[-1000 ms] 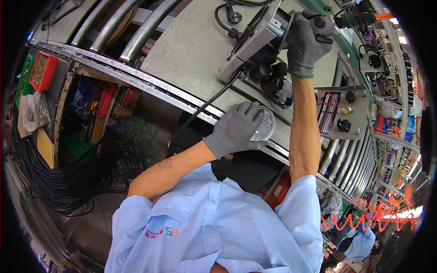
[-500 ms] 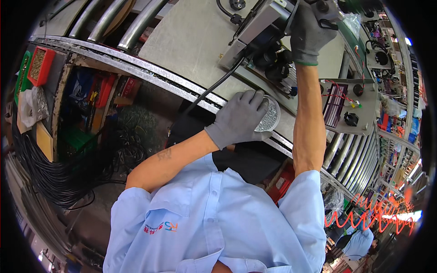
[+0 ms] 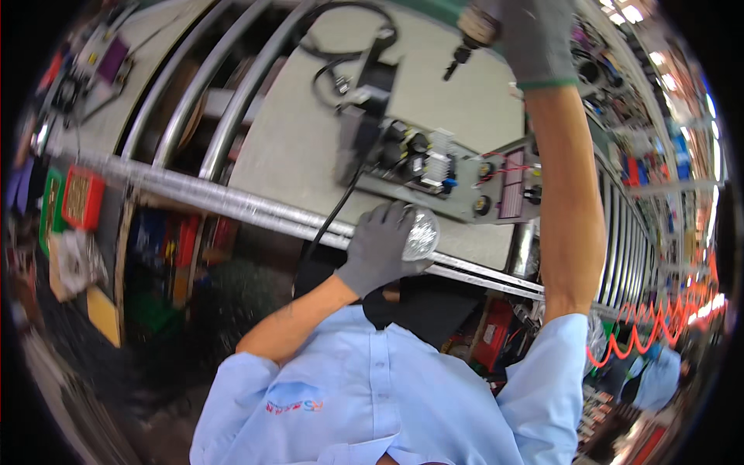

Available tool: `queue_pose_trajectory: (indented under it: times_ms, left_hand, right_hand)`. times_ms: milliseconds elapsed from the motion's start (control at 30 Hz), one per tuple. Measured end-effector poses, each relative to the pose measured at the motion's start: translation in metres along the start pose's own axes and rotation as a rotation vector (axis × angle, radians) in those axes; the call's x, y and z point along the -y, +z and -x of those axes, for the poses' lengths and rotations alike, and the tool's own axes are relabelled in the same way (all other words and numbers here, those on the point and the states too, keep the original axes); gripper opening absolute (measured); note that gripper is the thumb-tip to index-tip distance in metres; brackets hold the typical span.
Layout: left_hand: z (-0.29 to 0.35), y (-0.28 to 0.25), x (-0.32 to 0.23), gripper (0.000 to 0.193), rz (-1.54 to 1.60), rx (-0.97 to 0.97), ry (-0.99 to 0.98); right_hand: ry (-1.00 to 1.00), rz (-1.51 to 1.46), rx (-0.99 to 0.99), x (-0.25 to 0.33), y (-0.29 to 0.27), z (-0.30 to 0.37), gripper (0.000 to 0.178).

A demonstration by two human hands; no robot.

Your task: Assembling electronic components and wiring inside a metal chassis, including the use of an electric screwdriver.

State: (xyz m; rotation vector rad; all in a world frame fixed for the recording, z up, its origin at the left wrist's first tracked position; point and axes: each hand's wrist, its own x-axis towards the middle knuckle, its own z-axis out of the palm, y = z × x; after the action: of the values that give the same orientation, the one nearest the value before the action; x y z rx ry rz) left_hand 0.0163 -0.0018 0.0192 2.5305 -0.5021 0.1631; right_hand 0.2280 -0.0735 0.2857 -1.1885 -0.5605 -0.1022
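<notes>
My left hand (image 3: 380,248), in a grey glove, curls around a round clear dish (image 3: 421,234) of small shiny metal pieces at the bench's near edge. Beyond the dish stands an open metal chassis (image 3: 457,205) carrying black cylindrical parts, a finned heat sink (image 3: 439,159) and red wires. A dark upright panel (image 3: 378,89) rises at its left end, blurred. My right hand (image 3: 541,39), also gloved, is raised at the far right, partly cut off by the frame. It grips a power screwdriver (image 3: 479,25), whose dark bit points down and left, apart from the chassis.
Steel rollers (image 3: 231,132) lie left of the bench top (image 3: 271,159), with more rollers at right. A black cable (image 3: 329,221) hangs over the near edge. Red (image 3: 83,199) and green bins sit at far left. An orange coiled hose (image 3: 620,345) and another person (image 3: 659,380) are at lower right.
My right hand has moved up and away from the chassis with the screwdriver. The whole view has shifted and turned; my left hand still holds the dish.
</notes>
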Motion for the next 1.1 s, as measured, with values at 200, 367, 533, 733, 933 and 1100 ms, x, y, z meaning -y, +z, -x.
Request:
queue_pose_trajectory:
  times_ms: [200, 367, 533, 733, 933, 1100]
  left_hand:
    - [0.007, -0.002, 0.002, 0.093, -0.034, 0.005, -0.017]
    - [0.002, -0.008, 0.001, 0.086, -0.065, 0.031, -0.001]
    - [-0.001, -0.006, 0.008, 0.086, -0.050, 0.013, 0.013]
    - [-0.005, -0.009, 0.007, 0.075, -0.049, 0.033, -0.008]
    - [0.002, 0.001, 0.007, 0.079, -0.074, 0.017, -0.023]
    - [-0.002, -0.002, 0.007, 0.088, -0.066, 0.035, 0.001]
  right_hand:
    - [0.147, 0.776, -0.191, 0.025, -0.018, -0.050, 0.014]
    - [0.223, 0.928, -0.273, -0.026, -0.136, -0.110, 0.031]
    - [0.236, 0.790, -0.363, -0.063, -0.205, -0.195, 0.035]
    - [0.136, 1.096, -0.365, -0.103, -0.244, -0.277, 0.039]
    - [0.111, 1.095, -0.356, -0.168, -0.259, -0.260, 0.053]
    - [0.358, 1.304, 0.086, -0.142, -0.286, -0.198, 0.059]
